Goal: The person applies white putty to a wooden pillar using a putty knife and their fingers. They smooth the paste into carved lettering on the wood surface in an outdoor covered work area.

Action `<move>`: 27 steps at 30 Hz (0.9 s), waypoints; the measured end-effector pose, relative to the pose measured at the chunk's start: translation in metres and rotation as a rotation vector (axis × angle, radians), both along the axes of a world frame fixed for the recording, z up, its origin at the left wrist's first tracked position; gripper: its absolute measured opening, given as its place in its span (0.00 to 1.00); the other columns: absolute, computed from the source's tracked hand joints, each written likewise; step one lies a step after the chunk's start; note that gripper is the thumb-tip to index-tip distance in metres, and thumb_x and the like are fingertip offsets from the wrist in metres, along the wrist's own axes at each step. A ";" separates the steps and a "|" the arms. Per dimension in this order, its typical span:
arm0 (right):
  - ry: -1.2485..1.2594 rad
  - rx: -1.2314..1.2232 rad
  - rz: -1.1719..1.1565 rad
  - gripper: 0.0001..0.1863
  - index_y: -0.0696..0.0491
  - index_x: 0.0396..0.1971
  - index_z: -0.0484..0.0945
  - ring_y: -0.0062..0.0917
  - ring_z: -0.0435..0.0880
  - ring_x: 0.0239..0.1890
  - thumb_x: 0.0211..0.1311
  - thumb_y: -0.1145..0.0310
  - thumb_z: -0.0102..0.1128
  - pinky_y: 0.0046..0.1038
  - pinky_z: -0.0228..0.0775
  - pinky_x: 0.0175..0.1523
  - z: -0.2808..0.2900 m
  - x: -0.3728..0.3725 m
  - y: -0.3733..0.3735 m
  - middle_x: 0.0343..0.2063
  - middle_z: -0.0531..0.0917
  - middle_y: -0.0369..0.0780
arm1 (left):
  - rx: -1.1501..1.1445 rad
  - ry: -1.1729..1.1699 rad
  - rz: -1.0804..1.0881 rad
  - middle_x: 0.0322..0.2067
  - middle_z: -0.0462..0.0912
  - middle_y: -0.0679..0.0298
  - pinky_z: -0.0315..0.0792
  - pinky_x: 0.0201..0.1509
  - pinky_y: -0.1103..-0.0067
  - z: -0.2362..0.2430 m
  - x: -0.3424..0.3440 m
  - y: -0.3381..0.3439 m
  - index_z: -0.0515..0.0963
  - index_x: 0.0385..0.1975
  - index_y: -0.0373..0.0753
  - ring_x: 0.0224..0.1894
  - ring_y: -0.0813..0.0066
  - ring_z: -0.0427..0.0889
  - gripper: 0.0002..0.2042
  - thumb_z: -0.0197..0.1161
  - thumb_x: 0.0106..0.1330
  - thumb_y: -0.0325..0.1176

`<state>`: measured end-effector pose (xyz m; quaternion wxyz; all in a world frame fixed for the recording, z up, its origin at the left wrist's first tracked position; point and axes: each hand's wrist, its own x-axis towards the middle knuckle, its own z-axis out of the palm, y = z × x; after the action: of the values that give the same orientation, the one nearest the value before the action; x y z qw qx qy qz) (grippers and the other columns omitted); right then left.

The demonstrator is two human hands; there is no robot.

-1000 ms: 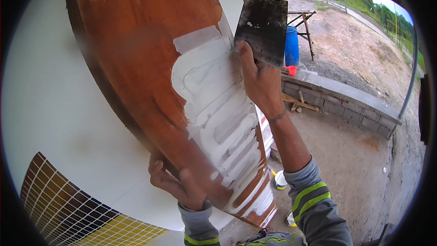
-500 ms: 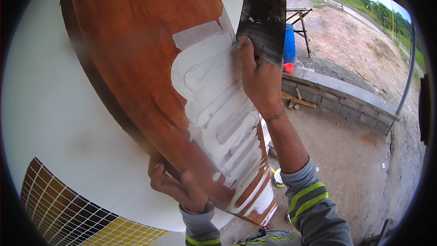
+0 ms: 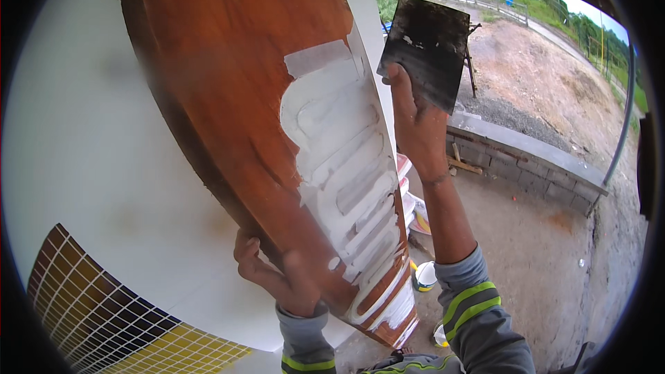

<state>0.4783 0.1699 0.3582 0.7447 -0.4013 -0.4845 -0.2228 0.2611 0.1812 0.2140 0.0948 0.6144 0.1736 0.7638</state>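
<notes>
Along the near left rim, tile mosaic in yellow, brown and near-black, set against a white backing that runs up behind the work.

Next, left hand, at the lower left edge of a long brown board. Board slants from far left to near right. Fingers bent at its edge, thumb side toward the face; how tightly they close, cannot tell. Placement looks meant for steadying, low and out of the way of the coated side.

Right half of the board: white paste in looping ridges, thinner and streaked at the near tip, brown showing between. Pale strip crosses its far end, straight-edged.

Right of that, right hand raised, clamped on a flat black plate. Thumb on the near face, fingers hidden behind; this grip probably stops the plate twisting and leaves its far edge free. Plate lies just beside the board's right edge in view; contact unclear.

Below the wrist, bags and a white tub on the floor, the tub seemingly placed within easy reach. Far right, low block wall, then a metal pole.
</notes>
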 end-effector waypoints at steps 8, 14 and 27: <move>-0.325 -0.095 0.161 0.10 0.60 0.39 0.82 0.31 0.82 0.31 0.64 0.69 0.61 0.28 0.72 0.38 0.003 0.044 0.001 0.33 0.85 0.45 | -0.008 -0.003 0.045 0.61 0.59 0.45 0.56 0.66 0.61 -0.001 0.005 0.000 0.53 0.61 0.41 0.62 0.54 0.63 0.27 0.54 0.69 0.45; -0.317 -0.114 0.356 0.12 0.58 0.40 0.83 0.29 0.80 0.31 0.61 0.67 0.65 0.27 0.72 0.39 0.016 0.068 -0.003 0.34 0.85 0.44 | 0.008 -0.051 0.041 0.62 0.58 0.44 0.60 0.64 0.60 -0.002 0.012 0.001 0.53 0.60 0.40 0.62 0.53 0.63 0.26 0.52 0.70 0.46; -0.720 -0.060 0.186 0.12 0.57 0.38 0.82 0.31 0.80 0.31 0.58 0.65 0.66 0.31 0.73 0.37 0.034 0.096 0.012 0.36 0.83 0.43 | -0.016 -0.058 0.167 0.62 0.59 0.45 0.56 0.67 0.61 -0.003 0.013 0.000 0.53 0.62 0.35 0.64 0.56 0.60 0.33 0.55 0.68 0.52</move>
<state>0.5741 0.1817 0.3919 0.5314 -0.2732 -0.7562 -0.2668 0.2740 0.1816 0.2106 0.0407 0.5747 0.2275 0.7851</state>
